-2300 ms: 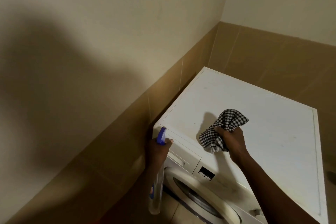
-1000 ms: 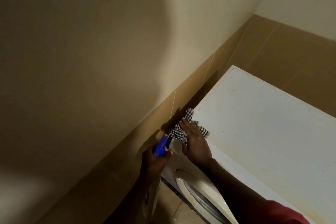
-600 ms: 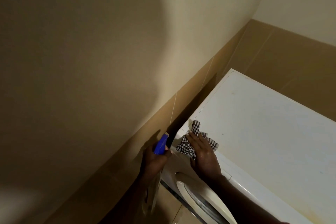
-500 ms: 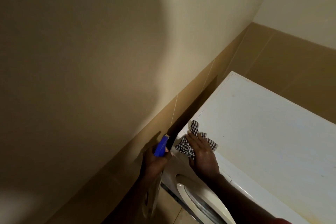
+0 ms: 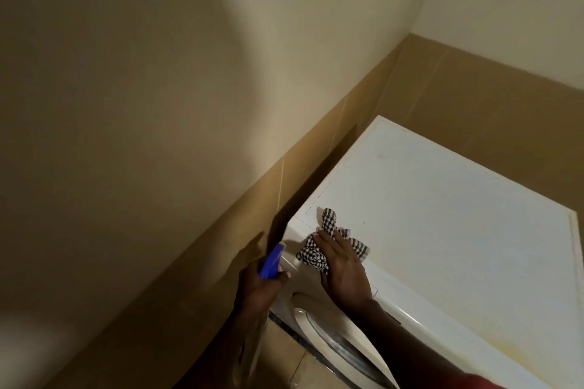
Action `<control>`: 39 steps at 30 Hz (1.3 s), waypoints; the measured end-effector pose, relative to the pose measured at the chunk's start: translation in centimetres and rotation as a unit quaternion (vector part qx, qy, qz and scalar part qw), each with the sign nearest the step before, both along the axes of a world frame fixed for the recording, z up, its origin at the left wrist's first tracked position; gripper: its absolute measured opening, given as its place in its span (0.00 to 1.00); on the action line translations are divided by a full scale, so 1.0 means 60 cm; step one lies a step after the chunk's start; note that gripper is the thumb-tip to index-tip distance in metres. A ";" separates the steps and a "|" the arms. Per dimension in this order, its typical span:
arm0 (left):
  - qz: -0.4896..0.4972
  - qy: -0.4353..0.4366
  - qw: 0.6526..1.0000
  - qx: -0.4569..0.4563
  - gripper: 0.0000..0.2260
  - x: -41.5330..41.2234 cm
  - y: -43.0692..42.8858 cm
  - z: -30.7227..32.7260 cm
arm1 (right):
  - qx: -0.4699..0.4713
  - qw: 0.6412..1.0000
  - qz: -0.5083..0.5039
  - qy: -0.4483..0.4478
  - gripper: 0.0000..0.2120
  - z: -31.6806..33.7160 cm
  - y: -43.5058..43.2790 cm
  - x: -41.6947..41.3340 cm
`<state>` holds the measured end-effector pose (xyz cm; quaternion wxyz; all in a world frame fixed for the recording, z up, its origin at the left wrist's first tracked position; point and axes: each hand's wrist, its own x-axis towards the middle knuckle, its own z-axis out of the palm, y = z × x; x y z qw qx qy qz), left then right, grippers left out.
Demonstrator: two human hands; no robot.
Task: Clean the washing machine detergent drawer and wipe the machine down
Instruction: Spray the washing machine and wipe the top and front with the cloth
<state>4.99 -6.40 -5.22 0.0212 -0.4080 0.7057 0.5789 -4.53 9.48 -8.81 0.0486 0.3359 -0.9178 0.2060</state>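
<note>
Cloth (image 5: pixel 328 243) under right hand (image 5: pixel 343 268), washing machine (image 5: pixel 442 230) corner

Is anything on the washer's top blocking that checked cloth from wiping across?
Nothing visible does. The right hand presses the checked cloth on the front left corner of the washer top; the left hand holds the spray bottle beside that corner, off the top.
</note>
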 end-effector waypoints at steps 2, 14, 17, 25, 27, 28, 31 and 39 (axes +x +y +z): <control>-0.005 -0.020 1.000 0.018 0.24 0.000 0.014 0.004 | -0.022 1.000 -0.006 -0.020 0.30 0.010 -0.003 -0.001; -0.078 -0.035 0.996 0.029 0.22 -0.018 0.114 0.012 | -0.355 0.866 -0.336 -0.106 0.08 0.173 0.149 -0.070; -0.134 -0.011 0.991 0.014 0.15 -0.025 0.148 0.006 | -0.358 0.854 -0.357 -0.120 0.10 0.176 0.189 -0.051; -0.236 -0.006 0.972 -0.011 0.11 -0.037 0.238 0.014 | -0.354 0.843 -0.389 -0.114 0.06 0.164 0.262 -0.020; -0.266 -0.005 0.964 -0.013 0.11 -0.032 0.255 0.011 | -0.346 0.845 -0.393 -0.110 0.05 0.160 0.278 -0.016; -0.274 -0.006 0.962 -0.014 0.11 -0.029 0.262 0.007 | -0.338 0.847 -0.395 -0.109 0.05 0.156 0.286 -0.013; -0.284 -0.004 0.959 -0.010 0.13 -0.025 0.280 0.001 | -0.315 0.852 -0.401 -0.118 0.03 0.125 0.309 0.001; -0.210 0.007 0.977 0.027 0.10 -0.023 0.240 -0.017 | -0.168 0.942 -0.281 -0.070 0.30 0.025 0.251 0.102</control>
